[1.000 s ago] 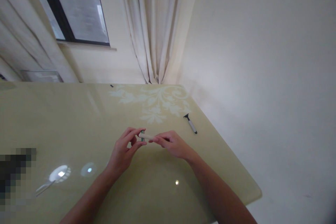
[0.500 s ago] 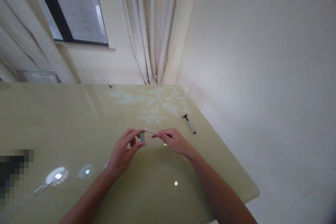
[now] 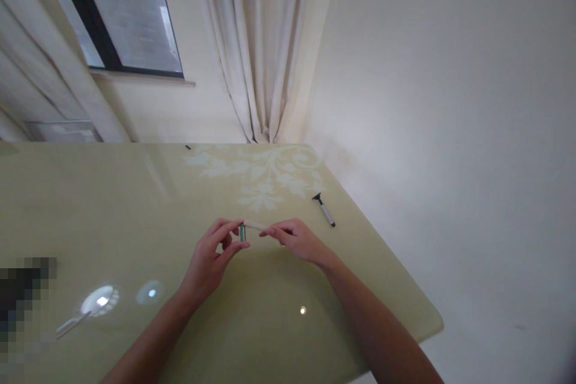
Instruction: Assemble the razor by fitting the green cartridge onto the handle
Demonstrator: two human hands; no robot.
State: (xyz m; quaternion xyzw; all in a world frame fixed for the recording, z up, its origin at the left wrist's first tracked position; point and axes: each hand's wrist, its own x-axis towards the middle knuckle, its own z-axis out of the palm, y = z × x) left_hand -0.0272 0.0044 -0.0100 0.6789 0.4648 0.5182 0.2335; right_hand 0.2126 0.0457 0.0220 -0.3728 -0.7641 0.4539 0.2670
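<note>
Between the thumb and fingers of my left hand [image 3: 213,255] is a small green and dark piece [image 3: 242,232], held upright by its two ends. My right hand [image 3: 297,240] pinches the right end of a thin pale stick [image 3: 255,225]. The stick's left end meets the top of the green piece, close to my left fingertips. Both hands are above the glossy table [image 3: 252,324]. Beyond my right hand, a razor [image 3: 324,211] with a grey handle and black head lies on the table.
A small dark object [image 3: 188,147] lies near the table's far edge. At the left are a thin, shiny straight item [image 3: 74,325] and a dark pixelated area. Curtains [image 3: 258,42] and a window stand behind the table; a wall borders its right side.
The green piece has turned slightly in my left fingers, showing more of its green side. The camera view has shifted a little. Both hands keep nearly the same pose.
</note>
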